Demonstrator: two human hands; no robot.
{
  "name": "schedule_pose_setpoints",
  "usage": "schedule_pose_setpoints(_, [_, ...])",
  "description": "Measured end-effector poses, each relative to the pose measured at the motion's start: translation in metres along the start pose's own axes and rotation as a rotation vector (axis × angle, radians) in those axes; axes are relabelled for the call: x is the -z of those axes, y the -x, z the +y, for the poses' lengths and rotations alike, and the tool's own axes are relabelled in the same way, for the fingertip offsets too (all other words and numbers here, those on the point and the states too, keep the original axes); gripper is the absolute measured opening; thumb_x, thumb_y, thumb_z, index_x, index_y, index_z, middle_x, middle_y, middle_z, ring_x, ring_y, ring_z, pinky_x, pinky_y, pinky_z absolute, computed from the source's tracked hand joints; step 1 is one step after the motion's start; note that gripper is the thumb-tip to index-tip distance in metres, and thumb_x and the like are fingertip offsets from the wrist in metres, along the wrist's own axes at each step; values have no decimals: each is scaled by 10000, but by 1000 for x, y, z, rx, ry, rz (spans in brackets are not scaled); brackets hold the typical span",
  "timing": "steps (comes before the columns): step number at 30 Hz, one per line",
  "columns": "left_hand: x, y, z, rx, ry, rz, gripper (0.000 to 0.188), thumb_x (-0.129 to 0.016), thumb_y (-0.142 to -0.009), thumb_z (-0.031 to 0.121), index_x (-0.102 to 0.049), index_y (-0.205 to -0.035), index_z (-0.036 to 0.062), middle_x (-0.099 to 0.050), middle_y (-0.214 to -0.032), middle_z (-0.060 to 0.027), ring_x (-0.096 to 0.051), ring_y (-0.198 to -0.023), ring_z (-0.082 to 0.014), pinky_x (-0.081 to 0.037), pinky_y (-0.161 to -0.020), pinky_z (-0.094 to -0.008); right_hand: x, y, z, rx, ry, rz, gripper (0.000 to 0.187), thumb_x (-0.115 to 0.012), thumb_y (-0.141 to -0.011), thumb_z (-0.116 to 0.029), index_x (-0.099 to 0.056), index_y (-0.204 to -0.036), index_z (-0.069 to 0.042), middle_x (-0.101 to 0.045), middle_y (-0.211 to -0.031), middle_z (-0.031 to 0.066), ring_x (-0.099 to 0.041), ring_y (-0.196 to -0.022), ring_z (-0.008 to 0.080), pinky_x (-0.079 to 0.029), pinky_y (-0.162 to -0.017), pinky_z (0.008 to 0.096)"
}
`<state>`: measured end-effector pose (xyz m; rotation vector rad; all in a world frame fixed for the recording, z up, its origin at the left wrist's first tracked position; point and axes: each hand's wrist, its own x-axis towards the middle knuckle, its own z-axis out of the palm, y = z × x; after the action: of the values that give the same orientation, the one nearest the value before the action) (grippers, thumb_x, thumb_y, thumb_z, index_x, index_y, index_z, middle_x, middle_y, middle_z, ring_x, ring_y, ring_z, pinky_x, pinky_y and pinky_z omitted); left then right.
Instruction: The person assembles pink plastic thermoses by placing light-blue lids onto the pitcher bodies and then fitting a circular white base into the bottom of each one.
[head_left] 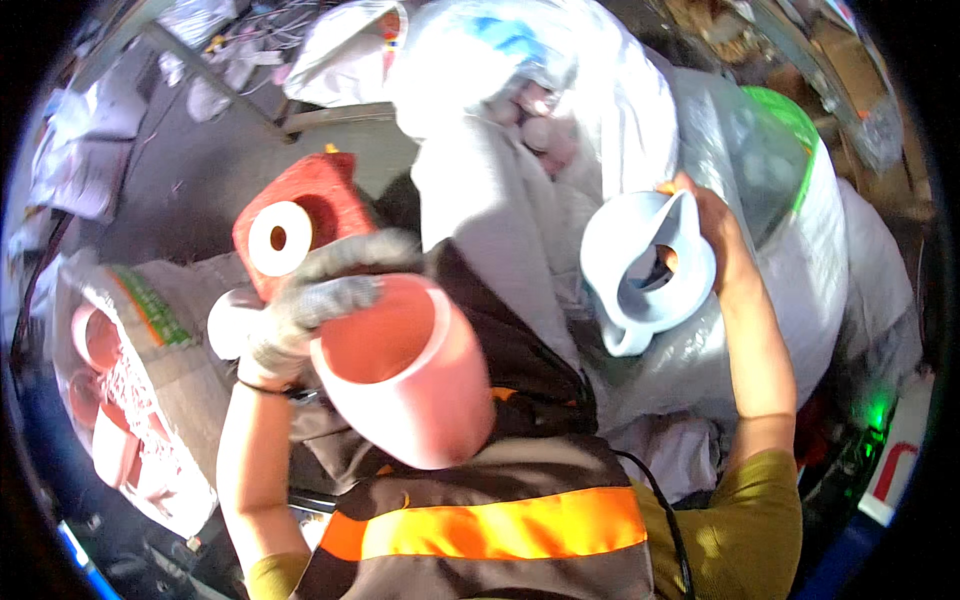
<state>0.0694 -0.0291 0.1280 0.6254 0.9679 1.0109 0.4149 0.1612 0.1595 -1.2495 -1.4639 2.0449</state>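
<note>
My left hand, in a grey glove, grips the rim of a pink plastic cup. The cup tilts with its mouth toward the upper left, and nothing shows inside it. At the right, my bare right hand holds a light blue plastic piece with a wide opening, a pointed spout and a tab at its lower edge. A fingertip shows through that opening. Beyond my left hand lies a red bundle with a white ring-shaped roll on it.
A large white sack in front holds pink pieces. At the left, an open woven sack contains pink cups and shreds. Clear plastic bags fill the right side. Metal frame bars stand at the far left.
</note>
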Motion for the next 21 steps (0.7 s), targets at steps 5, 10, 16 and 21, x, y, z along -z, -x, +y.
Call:
schedule_pose_setpoints(5, [-13,-2,2,-21,124,-147,520,-742,-814,184,-568,-1267,-5,-635,-1214,-78,-563,-1151,-181,-398,-1030,-327,-146,-83,-47,1,256,-338,517,-592,-918,-509,-663,-1017,-7,-661,-909,56,-623,-785,105,-502,-705,257])
schedule_pose_setpoints(10, [21,61,-21,-179,144,181,419,-696,-867,208,-599,-1227,17,-642,-1180,-41,-568,-1120,-148,-394,-1019,-302,-182,-82,22,222,34,-663,805,-505,-943,-575,-276,-1478,-19,-516,-1300,93,-557,-1119,174,-470,-912,299])
schedule_pose_setpoints(16, [50,80,-48,-174,-212,208,290,-583,-892,125,-654,-1138,-11,-663,-1107,-56,-589,-1034,-115,-452,-933,-278,-214,-53,46,314,286,-172,577,-646,-891,-39,-414,-1419,-21,-563,-1142,34,-534,-892,66,-468,-742,206])
schedule_pose_setpoints(21, [70,70,-66,-144,-210,319,244,-601,-846,60,-675,-1068,-9,-671,-1007,-57,-593,-927,-117,-470,-863,-263,-203,-70,9,205,166,-260,416,-607,-961,-187,-541,-1355,-71,-480,-670,-78,-407,-550,6,-354,-502,169])
